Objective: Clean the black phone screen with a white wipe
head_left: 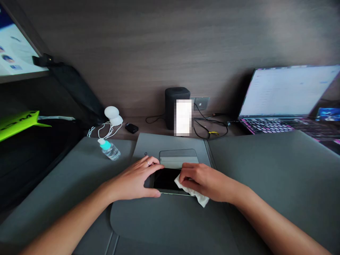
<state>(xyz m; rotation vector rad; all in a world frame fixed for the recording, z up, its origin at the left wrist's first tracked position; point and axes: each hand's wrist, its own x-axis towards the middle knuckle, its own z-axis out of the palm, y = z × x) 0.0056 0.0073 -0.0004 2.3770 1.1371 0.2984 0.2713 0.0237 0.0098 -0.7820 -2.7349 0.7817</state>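
Phone: stiff, likely slick; hold by edges.
Your left hand grasps its left end; your right hand clenches soft white wipe.

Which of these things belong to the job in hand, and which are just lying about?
In the job:
- dark-screened device, steadied by the left hand
- white tissue, in the right hand
- perhaps the thin panel and bottle

Apparently lying about:
- laptop
- black speaker-like box
- white round-headed gadget

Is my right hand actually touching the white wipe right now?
Touching. The head view shows the right hand with fingers curled over the white wipe, which sticks out beneath them.
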